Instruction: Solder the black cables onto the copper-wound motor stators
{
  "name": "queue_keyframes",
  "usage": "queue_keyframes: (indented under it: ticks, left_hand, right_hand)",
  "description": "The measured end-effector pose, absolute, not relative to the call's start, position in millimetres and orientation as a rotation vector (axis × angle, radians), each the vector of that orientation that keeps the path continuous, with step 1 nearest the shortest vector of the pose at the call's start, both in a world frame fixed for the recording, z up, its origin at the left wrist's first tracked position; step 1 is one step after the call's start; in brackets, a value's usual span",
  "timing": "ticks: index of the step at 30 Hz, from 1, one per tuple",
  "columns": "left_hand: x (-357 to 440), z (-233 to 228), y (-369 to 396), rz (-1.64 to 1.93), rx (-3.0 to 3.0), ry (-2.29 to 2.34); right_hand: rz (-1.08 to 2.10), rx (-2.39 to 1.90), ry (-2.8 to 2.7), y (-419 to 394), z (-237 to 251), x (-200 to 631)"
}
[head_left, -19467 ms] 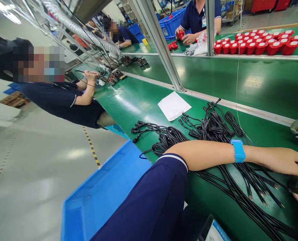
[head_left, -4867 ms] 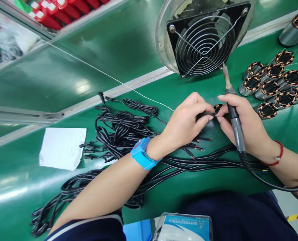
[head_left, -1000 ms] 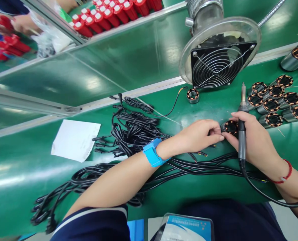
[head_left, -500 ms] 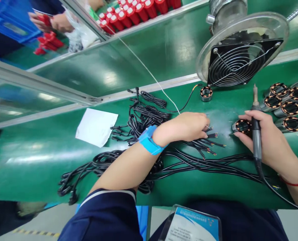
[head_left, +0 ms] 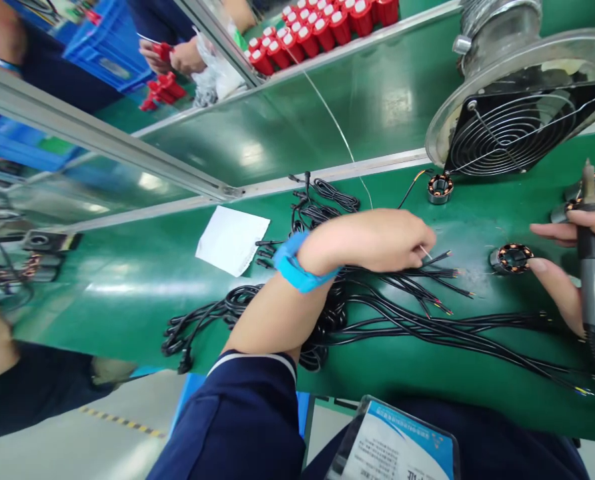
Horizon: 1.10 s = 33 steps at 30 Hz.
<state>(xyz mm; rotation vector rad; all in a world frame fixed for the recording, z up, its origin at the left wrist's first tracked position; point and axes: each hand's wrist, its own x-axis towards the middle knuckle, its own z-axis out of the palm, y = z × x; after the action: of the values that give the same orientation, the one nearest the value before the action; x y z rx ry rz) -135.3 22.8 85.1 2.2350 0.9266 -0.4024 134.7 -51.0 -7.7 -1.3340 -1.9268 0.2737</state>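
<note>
Two copper-wound coils sit loose on the green bench: one coil (head_left: 511,258) right at the right hand's fingertips, a second coil (head_left: 439,189) near the fan (head_left: 520,130), plus one big tangle of black cables (head_left: 377,307). Left hand (head_left: 377,239) lies palm-down over the cables, pinching a thin wire (head_left: 426,252) beside the cable ends. Right hand (head_left: 577,267) grips one soldering iron (head_left: 591,253) tip-up, index finger stretched out touching the nearer coil.

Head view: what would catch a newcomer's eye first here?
Probably the tangle of black cables spread across the green bench, with the left hand pinching a cable end over them. At the right edge the right hand holds a soldering iron upright beside a copper-wound stator. Rows of red caps stand out at the top.
</note>
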Motion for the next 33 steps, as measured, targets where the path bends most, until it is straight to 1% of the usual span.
queue_keyframes:
  ticks: [4,6,7,9,12,14,17,24,30,33]
  left_hand:
    - [-157.5,105.9,36.9,0.195,1.922,1.068]
    - [-158.2,103.9,39.6,0.398,1.832,1.096]
    - [-154.9,99.1,39.5,0.442,1.829,1.078]
    - [-143.0,84.7,37.1,0.448,1.869,0.988]
    - [-122.6,63.0,30.4,0.422,1.868,0.866]
    - [-114.2,54.5,26.3,0.398,1.816,0.837]
    - [-110.6,50.3,23.2,0.337,1.759,0.827]
    - [-109.7,46.6,21.1,0.286,1.772,0.8]
    - [-101.4,43.4,10.4,0.47,1.632,0.828]
    - [-98.7,42.6,5.4,0.479,1.691,0.858]
  right_hand:
    - [0.202,-1.317,-1.924,-51.2,-4.1,133.7]
    - [0.168,-1.32,-1.905,-52.4,-2.2,131.7]
    - [0.17,-1.329,-1.885,-53.3,-0.5,129.9]
    - [0.27,-1.345,-1.827,-55.5,5.8,124.4]
    - [0.593,-1.338,-1.706,-58.4,20.0,110.9]
    - [0.712,-1.337,-1.63,-58.8,27.9,100.2]
    - [0.769,-1.34,-1.509,-57.6,30.3,86.8]
    - [0.851,-1.257,-1.32,-58.3,14.2,77.2]
    - [0.967,-1.13,-1.245,-54.6,6.3,74.7]
    - [0.969,-1.123,-1.225,-54.1,4.3,73.2]
